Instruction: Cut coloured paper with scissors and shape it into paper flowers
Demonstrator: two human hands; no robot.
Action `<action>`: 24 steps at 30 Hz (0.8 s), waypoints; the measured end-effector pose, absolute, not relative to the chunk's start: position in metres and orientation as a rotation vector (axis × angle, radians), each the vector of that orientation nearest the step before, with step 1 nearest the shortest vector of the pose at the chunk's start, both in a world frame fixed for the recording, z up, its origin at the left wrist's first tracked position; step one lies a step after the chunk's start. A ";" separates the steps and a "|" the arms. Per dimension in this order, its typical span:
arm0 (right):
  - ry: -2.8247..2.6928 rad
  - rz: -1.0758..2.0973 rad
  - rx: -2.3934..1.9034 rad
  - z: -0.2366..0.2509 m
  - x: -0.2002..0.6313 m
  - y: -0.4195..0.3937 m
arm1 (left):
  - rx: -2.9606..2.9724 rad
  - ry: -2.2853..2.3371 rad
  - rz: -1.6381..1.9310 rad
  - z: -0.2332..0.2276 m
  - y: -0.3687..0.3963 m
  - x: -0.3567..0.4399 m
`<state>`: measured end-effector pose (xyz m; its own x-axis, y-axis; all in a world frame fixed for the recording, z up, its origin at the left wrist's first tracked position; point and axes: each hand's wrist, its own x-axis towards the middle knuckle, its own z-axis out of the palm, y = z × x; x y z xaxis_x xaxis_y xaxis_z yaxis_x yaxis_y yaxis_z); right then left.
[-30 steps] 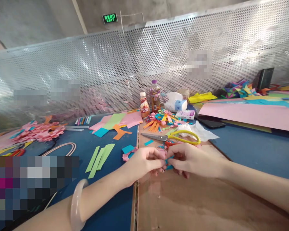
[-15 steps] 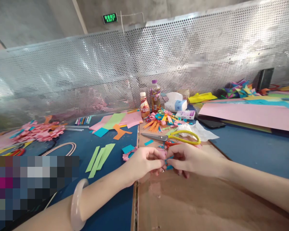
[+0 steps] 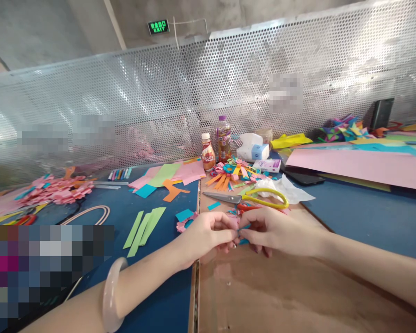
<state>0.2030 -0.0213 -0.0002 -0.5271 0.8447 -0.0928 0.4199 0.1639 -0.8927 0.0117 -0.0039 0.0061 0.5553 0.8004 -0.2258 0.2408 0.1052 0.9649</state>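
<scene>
No shift since before: my left hand (image 3: 208, 233) and right hand (image 3: 273, 231) stay pinched together on the pink-blue paper piece (image 3: 238, 227) over the table (image 3: 263, 296).

We are facing a perforated metal screen (image 3: 229, 92) behind blue tables (image 3: 367, 217), grey concrete wall above, green exit sign (image 3: 158, 26) glowing.

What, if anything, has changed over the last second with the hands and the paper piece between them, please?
Almost nothing. The left hand and right hand stay fingertip to fingertip, pinching the small pink and blue paper piece over the brown board, with at most a slight shift of the fingers. No grip was taken or released. The scissors, green strips and bottles lie as before.
</scene>
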 end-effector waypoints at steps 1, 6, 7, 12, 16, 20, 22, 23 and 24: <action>-2.012 1.331 -1.201 0.000 0.203 -0.021 | 1.451 0.955 0.519 0.006 -0.004 0.012; -1.987 1.361 -1.208 0.002 0.205 -0.021 | 1.442 0.954 0.497 0.008 -0.003 0.013; -1.979 1.372 -1.196 0.003 0.205 -0.021 | 1.467 0.945 0.481 0.009 -0.004 0.014; -1.956 1.389 -1.207 0.001 0.206 -0.020 | 1.614 0.900 0.394 0.011 -0.004 0.013; -1.952 1.383 -1.220 0.000 0.206 -0.020 | 1.643 0.891 0.371 0.010 -0.004 0.011; -1.965 1.386 -1.204 0.000 0.206 -0.020 | 1.657 0.916 0.361 0.011 -0.005 0.011; -1.980 1.382 -1.190 -0.001 0.206 -0.019 | 1.664 0.914 0.367 0.011 -0.005 0.011; -1.986 1.377 -1.183 -0.001 0.206 -0.019 | 1.667 0.912 0.370 0.010 -0.005 0.011; -1.991 1.372 -1.178 -0.001 0.206 -0.019 | 1.669 0.910 0.373 0.010 -0.005 0.011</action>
